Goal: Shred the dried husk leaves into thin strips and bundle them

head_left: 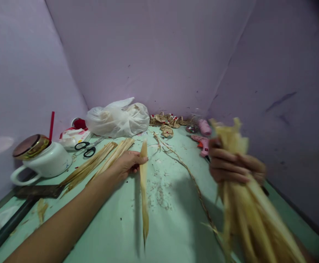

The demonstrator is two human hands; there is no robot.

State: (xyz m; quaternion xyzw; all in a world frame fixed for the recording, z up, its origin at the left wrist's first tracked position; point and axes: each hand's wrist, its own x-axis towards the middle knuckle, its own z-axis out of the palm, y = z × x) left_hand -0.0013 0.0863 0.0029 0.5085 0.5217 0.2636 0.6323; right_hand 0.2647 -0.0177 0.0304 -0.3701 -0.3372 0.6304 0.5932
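Between the thumb and fingers of my left hand (133,162) hangs a single strip of dried corn husk (144,193), held upright over the table (115,226). My right hand (233,166), a little blurred, is wrapped around a thick bundle of dried corn husks (247,219) at the right. A long braided husk cord (192,177) runs along the table between the two hands, and its near end passes behind the bundle. Two piles of flat husk strips (93,162) lie left of my left hand.
Black-handled scissors (89,149), a white mug (49,160) with a lid and a mallet-like tool (38,191) are at left. At the back sit a white plastic bag (118,118) and small woven pieces (167,129). A pink glue gun (202,142) lies at right.
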